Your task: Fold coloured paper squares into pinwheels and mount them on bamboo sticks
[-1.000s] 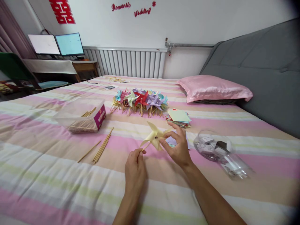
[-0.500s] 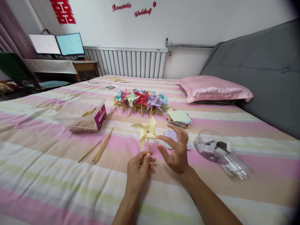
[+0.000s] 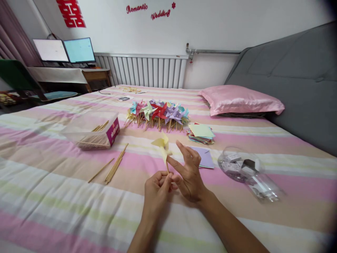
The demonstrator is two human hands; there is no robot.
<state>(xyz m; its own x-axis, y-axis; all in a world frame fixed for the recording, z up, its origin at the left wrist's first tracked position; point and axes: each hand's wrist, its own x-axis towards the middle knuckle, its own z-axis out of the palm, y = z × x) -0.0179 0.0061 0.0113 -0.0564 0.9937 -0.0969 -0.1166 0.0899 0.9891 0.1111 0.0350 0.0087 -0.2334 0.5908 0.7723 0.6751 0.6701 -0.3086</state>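
A pale yellow paper pinwheel [image 3: 163, 146] on a thin wooden stick stands upright in front of me, its blades seen partly from the side. My left hand [image 3: 158, 186] is closed on the lower stick, pinching it between thumb and fingers. My right hand [image 3: 190, 175] is beside it with fingers spread, the index finger at the back or edge of the blades and the thumb near the left fingertips. Whether the thumb touches the stick I cannot tell. Behind my right hand lies a stack of purple-topped square paper [image 3: 206, 157].
Finished pinwheels [image 3: 159, 112] lie in a cluster farther back. Left are a clear box of sticks [image 3: 86, 135] and several loose sticks [image 3: 116, 167]. Right are a stack of coloured paper [image 3: 202, 130], a clear round container [image 3: 234, 165] and a pink pillow [image 3: 240, 100] on the striped bed.
My right hand has moved left and slightly down, closer to my left hand. The pinwheel has turned from facing me to partly sideways. My left hand still holds the stick.
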